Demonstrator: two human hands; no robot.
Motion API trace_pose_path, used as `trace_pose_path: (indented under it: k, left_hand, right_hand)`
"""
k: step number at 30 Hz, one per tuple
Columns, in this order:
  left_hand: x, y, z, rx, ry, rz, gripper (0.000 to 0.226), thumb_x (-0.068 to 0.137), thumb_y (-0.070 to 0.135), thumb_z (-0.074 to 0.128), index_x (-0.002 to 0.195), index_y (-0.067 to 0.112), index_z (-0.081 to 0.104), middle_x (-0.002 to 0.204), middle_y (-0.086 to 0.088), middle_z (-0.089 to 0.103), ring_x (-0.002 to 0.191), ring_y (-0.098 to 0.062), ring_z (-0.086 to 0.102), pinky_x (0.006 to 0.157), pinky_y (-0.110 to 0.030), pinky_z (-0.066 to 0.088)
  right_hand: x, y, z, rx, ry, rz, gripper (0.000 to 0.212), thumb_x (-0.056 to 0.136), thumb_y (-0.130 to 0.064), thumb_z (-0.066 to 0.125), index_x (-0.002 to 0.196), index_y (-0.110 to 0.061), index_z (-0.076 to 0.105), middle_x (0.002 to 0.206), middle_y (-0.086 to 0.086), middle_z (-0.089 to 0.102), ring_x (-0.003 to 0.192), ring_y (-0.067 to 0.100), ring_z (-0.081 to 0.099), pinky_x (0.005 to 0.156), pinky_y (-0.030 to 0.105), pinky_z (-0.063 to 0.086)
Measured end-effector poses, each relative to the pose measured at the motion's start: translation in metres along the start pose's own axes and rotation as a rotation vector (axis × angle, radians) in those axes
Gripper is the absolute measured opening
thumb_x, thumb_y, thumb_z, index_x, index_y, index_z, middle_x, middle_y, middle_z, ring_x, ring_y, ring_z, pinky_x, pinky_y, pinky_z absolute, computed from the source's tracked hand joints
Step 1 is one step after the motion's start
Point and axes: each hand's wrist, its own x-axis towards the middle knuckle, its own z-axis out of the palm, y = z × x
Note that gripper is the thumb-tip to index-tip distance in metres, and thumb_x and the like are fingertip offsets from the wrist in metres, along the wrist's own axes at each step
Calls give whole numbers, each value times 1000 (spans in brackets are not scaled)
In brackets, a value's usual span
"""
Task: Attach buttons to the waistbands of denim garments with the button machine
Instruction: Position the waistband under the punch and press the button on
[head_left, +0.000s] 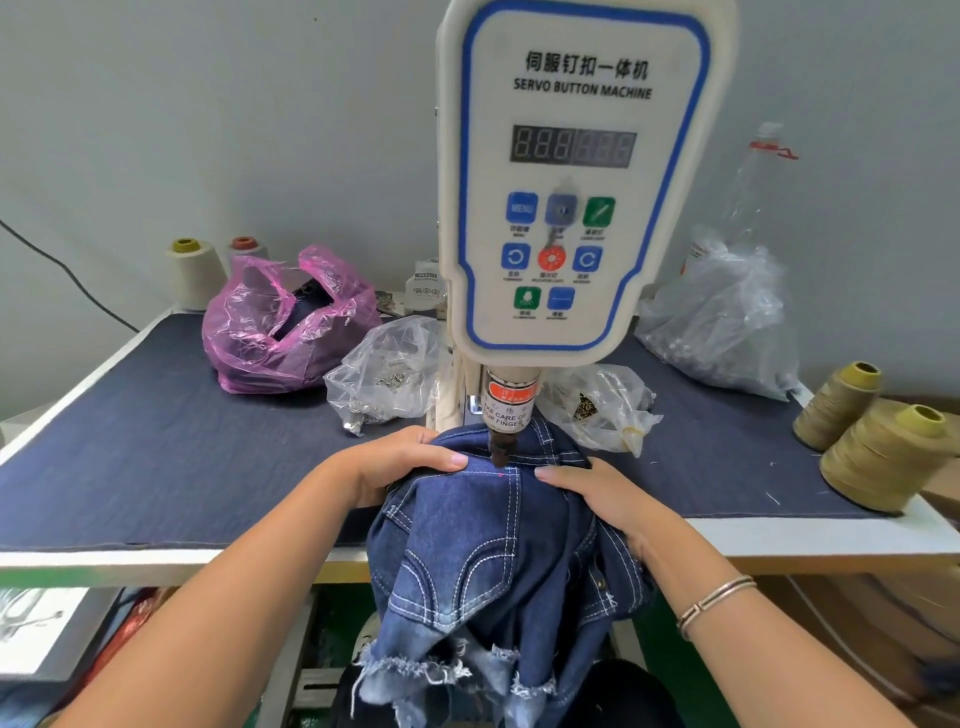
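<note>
A pale grey wall backs a desk (156, 467) covered in dark blue cloth, with a white border along its front edge. At the middle of the desk stands the servo button machine (576, 171), its control panel facing forward and its dark punch tip (501, 453) lowered onto the waistband (498, 470) of a denim garment (488, 561). The garment drapes over the front edge, frayed hems hanging below. The left hand (400, 465) rests on the waistband just left of the punch, fingers (447, 460) extended and pressing the cloth flat. The right hand (597, 493) lies just right of it, fingers (550, 474) likewise straight on the denim, though the lower ones may curl around the fold. A pink bag (285, 322) and clear bags (389, 369) sit toward the back left; another clear bag (722, 317) lies at the back right. Olive thread cones (872, 452) stand at the right edge, cream cones (195, 273) at the back left corner.
</note>
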Motion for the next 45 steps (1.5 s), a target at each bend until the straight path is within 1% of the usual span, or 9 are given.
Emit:
trace_pose_path:
  k: [3, 8, 12, 22, 26, 34, 37, 40, 45]
  left_hand:
    - [0, -1, 0, -6, 4, -8, 45, 56, 39, 82, 90, 10, 73, 93, -14, 73, 81, -23, 71, 70, -30, 56]
    - [-2, -1, 2, -29, -1, -10, 36, 57, 36, 79, 86, 15, 76, 92, -13, 74, 80, -23, 71, 68, -29, 56]
    - [-2, 0, 3, -21, 2, -18, 43, 56, 36, 79, 91, 10, 74, 94, -14, 73, 82, -24, 71, 69, -30, 56]
    - [-2, -2, 2, -21, -9, -8, 35, 57, 37, 79, 84, 15, 76, 92, -13, 74, 81, -23, 71, 68, -28, 56]
    - [-3, -3, 2, -23, -3, 2, 42, 55, 38, 81, 88, 12, 75, 94, -14, 73, 83, -25, 71, 72, -30, 56]
    - [-2, -4, 2, -40, -20, 47, 67, 42, 49, 91, 95, 12, 75, 98, -16, 72, 86, -27, 70, 76, -34, 56]
    - [-2, -4, 3, -47, -24, 47, 56, 44, 46, 90, 89, 15, 78, 92, -13, 74, 82, -24, 71, 70, -29, 56]
    - [-3, -3, 4, -51, -14, 30, 38, 54, 37, 81, 86, 17, 78, 91, -11, 74, 81, -22, 72, 69, -28, 55]
    - [-3, -4, 3, -56, 0, 30, 35, 57, 35, 78, 87, 16, 78, 92, -12, 74, 82, -23, 71, 69, -29, 55]
  right_hand:
    - [0, 1, 0, 0, -2, -8, 21, 86, -28, 70, 103, -16, 73, 101, 5, 75, 94, 20, 72, 85, 32, 53]
    - [-1, 0, 0, -23, 1, -4, 27, 85, -31, 70, 109, -17, 70, 102, 2, 75, 95, 18, 71, 89, 33, 52]
    - [-2, 0, -1, -24, -8, 6, 27, 86, -32, 69, 108, -17, 71, 102, 3, 75, 95, 18, 71, 87, 33, 52]
    - [-4, 1, -1, 9, -40, 2, 23, 88, -28, 67, 106, -16, 72, 103, 6, 75, 96, 21, 71, 81, 30, 53]
    - [-5, 0, 1, 7, -30, -7, 23, 88, -28, 66, 106, -16, 72, 102, 5, 75, 94, 19, 72, 76, 26, 54]
    - [-2, 1, 2, -13, -11, -4, 28, 87, -31, 68, 110, -15, 70, 102, 4, 75, 96, 19, 71, 89, 34, 52]
    - [-1, 2, 1, -17, -1, -1, 31, 86, -32, 68, 111, -15, 70, 104, 5, 74, 98, 21, 71, 93, 38, 51]
    - [-1, 2, 0, -13, -12, -2, 26, 86, -31, 68, 107, -16, 72, 102, 4, 75, 95, 20, 71, 88, 35, 52]
    - [-1, 1, 0, -22, -16, -5, 24, 86, -32, 68, 105, -17, 73, 102, 4, 75, 95, 19, 71, 87, 34, 52]
